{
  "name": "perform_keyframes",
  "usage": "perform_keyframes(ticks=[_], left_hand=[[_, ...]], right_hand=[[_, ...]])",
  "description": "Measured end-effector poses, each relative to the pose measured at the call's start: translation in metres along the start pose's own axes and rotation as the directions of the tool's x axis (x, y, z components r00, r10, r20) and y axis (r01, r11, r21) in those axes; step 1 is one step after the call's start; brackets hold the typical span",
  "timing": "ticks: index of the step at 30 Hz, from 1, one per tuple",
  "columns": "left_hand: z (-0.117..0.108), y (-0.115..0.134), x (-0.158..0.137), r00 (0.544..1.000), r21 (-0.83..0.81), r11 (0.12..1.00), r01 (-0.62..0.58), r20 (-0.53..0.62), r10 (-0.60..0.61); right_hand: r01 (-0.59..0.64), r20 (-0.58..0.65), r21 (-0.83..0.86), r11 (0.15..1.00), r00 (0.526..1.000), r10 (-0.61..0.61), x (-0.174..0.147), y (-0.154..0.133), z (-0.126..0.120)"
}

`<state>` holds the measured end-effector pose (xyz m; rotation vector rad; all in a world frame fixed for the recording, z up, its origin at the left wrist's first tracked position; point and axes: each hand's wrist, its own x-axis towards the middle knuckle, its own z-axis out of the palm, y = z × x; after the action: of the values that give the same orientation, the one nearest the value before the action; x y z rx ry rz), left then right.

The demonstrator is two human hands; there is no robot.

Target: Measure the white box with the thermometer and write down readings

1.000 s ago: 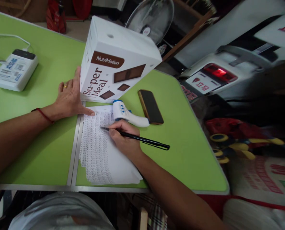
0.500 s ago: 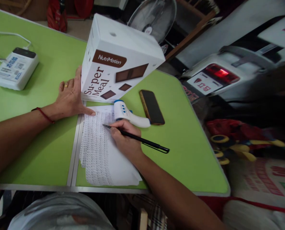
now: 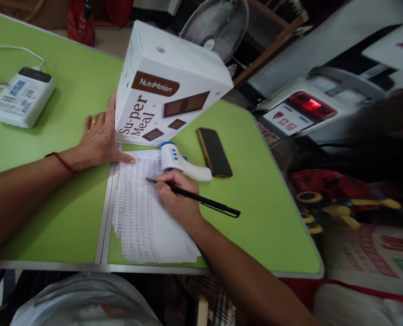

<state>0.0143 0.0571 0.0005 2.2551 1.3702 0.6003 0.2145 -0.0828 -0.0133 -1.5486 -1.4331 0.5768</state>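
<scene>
A black pen is gripped in my right hand, its tip on or just above the papers, which carry dense rows of handwriting on their left part. My left hand lies spread on the table, its thumb at the top left corner of the sheets and its fingers beside the white box marked "Su-per Meal". A white and blue infrared thermometer rests across the top edge of the papers, just beyond my right hand.
On the green table a phone lies right of the thermometer. A white device with a cable sits at the far left. Behind the box stands a fan. A white machine with a red light is beyond the table's right edge.
Almost nothing differs. The pen and my right hand have shifted very slightly; my left hand stays in place.
</scene>
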Motion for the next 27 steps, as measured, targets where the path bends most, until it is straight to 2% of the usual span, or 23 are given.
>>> perform_keyframes(ticks=[11, 17, 21, 27], left_hand=[[-0.0044, 0.0076, -0.0018, 0.999, 0.022, 0.999, 0.042, 0.017, -0.042], [-0.0040, 0.0080, -0.0016, 0.999, 0.029, 0.999, 0.025, 0.021, -0.026], [-0.0058, 0.0099, -0.0032, 0.998, 0.017, 0.998, 0.055, 0.030, -0.055], [-0.0044, 0.0090, -0.0024, 0.999, 0.047, 0.998, 0.034, 0.022, -0.035]], right_hand=[[0.007, -0.001, 0.024, 1.000, 1.000, -0.007, 0.0012, -0.0028, 0.0005], [0.011, -0.004, 0.044, 0.999, 1.000, -0.011, 0.0006, -0.0017, -0.0009], [0.031, 0.030, 0.058, 0.998, 0.999, -0.033, -0.0001, -0.0021, -0.0009], [0.046, 0.047, 0.080, 0.996, 0.998, -0.050, -0.0001, -0.0050, -0.0011]])
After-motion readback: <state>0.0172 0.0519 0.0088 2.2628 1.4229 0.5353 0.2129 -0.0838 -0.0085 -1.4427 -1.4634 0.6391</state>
